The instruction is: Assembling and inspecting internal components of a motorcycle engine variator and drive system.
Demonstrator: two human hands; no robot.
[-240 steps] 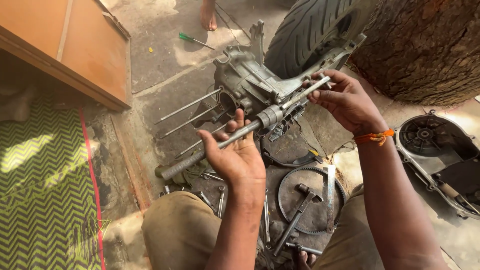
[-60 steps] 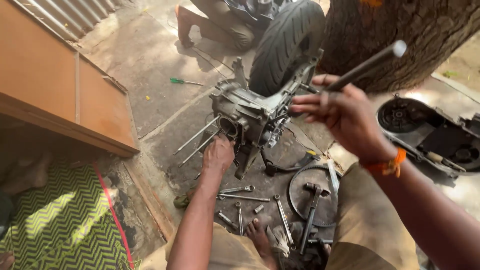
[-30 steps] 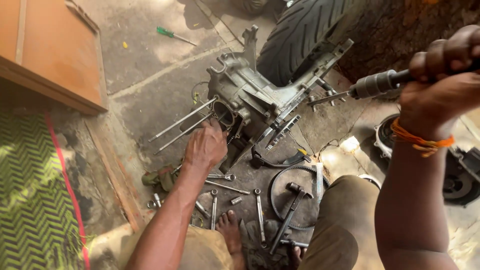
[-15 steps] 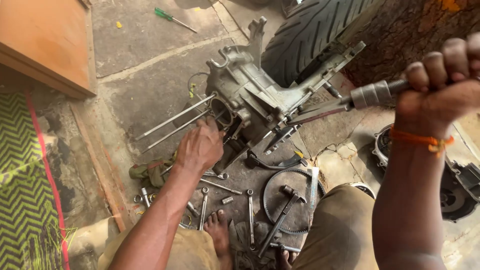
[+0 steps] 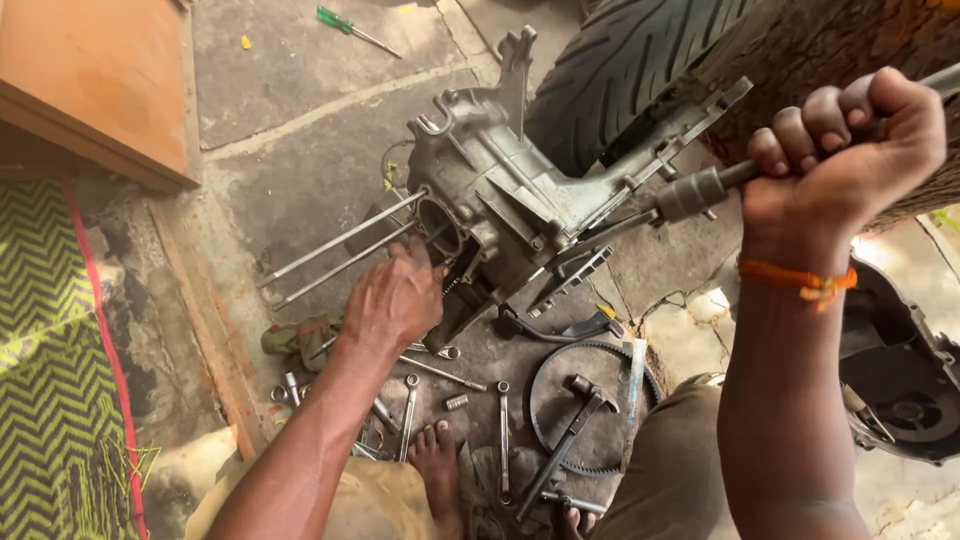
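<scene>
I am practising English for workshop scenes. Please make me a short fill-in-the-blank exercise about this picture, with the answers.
1. The right hand grips a long metal ____ whose far end reaches the engine case.
2. The left hand rests against the engine ____.
3. A hammer lies on a toothed ____.
4. The screwdriver on the ground has a ____ handle.

Answers: rod; case; ring; green

Bare arms; orange thread band (image 5: pixel 800 281) on right wrist; khaki trousers (image 5: pixel 675 470); barefoot
</scene>
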